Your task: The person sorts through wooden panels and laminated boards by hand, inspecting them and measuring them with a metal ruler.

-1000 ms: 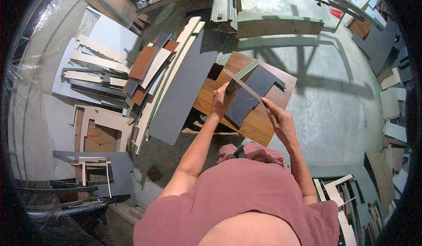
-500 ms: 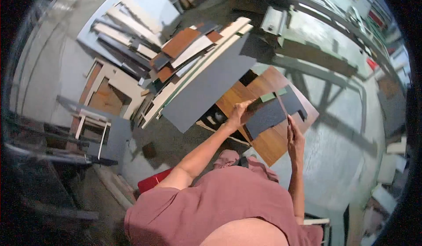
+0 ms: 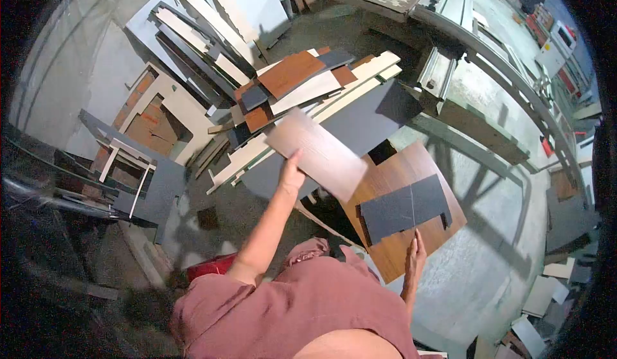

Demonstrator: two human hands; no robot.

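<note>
In my left hand (image 3: 293,175) is a pale brown rectangular panel (image 3: 316,152), gripped near its lower left edge and tilted over the stack of boards. My right hand (image 3: 416,253) has its fingers stretched upward, fingertips right at the lower edge of a dark grey notched panel (image 3: 392,211). A thin pale line crosses that panel down toward these fingertips. Beneath it lie larger brown wood-grain boards (image 3: 388,255), overlapping one another.
Brown, white and grey offcuts (image 3: 292,73) are heaped on long cream boards (image 3: 376,67) beyond my left hand. A large grey sheet (image 3: 360,120) leans below them. Frames and scrap boards (image 3: 146,178) stand at left. A metal rail machine (image 3: 443,70) stands at upper right.
My left hand has swung left and up with the pale brown panel, away from the dark grey panel. My right hand has moved slightly lower, and the whole view has shifted.
</note>
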